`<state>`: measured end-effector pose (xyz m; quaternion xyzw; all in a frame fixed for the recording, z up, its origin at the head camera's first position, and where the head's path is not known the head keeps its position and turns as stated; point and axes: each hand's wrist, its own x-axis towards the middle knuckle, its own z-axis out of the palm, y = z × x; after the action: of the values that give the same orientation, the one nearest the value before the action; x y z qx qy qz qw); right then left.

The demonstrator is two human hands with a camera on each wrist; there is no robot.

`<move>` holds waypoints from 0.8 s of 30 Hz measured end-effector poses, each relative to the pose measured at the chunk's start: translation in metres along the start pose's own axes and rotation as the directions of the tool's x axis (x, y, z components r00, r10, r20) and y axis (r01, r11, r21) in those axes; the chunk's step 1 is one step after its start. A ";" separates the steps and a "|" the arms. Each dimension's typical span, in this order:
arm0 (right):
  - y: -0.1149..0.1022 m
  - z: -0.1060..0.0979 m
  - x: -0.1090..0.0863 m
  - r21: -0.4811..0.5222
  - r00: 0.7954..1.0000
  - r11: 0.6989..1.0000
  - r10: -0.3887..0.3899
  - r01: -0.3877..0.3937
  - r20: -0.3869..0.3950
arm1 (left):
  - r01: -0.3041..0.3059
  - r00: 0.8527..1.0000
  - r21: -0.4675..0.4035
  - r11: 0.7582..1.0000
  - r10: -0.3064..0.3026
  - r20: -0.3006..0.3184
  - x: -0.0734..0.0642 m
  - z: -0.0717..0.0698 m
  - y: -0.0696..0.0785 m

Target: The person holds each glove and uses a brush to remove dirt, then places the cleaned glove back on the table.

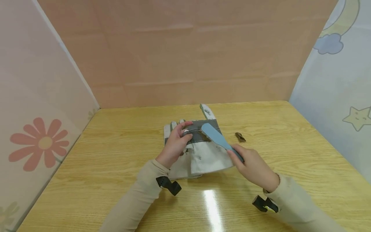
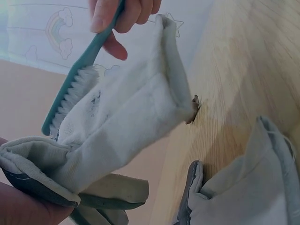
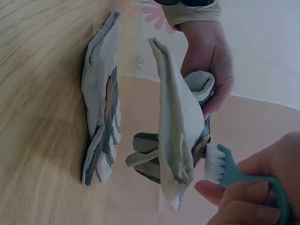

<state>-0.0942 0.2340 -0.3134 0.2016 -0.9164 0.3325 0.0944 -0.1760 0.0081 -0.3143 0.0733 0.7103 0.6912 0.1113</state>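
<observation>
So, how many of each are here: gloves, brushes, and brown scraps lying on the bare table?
Gloves: 2, the held one and the lying one
Brushes: 1
Brown scraps on the bare table: 1
Total: 4

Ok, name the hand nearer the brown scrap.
Right. The right hand is just below the scrap in the head view; the left hand, gripping a glove, is farther off, leftward.
</observation>
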 end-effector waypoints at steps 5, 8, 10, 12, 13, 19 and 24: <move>0.001 -0.005 -0.004 -0.009 1.000 1.000 0.025 -0.024 0.012 | 0.000 1.000 0.000 1.000 0.000 -0.027 0.001 0.000 0.001; -0.001 -0.008 -0.003 0.006 1.000 1.000 0.013 -0.013 -0.020 | 0.007 1.000 -0.007 1.000 -0.007 -0.027 0.001 0.000 0.002; -0.004 -0.008 -0.001 0.014 0.999 1.000 -0.005 0.006 -0.049 | 0.010 1.000 -0.018 1.000 -0.010 -0.011 0.000 0.001 0.003; -0.006 -0.007 0.002 0.028 0.998 0.999 -0.019 0.021 -0.060 | 0.011 1.000 -0.024 1.000 -0.011 0.010 -0.001 0.003 0.003; -0.007 -0.006 0.003 0.031 0.998 0.999 -0.027 0.029 -0.058 | 0.010 1.000 -0.026 1.000 -0.010 0.022 -0.002 0.004 0.004; -0.006 0.000 0.006 0.012 0.999 0.999 -0.039 0.039 -0.034 | -0.013 1.000 -0.021 1.000 0.013 0.019 -0.004 0.007 0.003; -0.003 -0.001 0.001 -0.001 0.999 1.000 -0.024 0.024 -0.030 | -0.028 1.000 -0.012 1.000 0.028 -0.013 -0.003 0.004 0.003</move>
<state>-0.0943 0.2321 -0.3112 0.2074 -0.9126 0.3340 0.1122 -0.1725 0.0115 -0.3112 0.0783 0.7057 0.6974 0.0975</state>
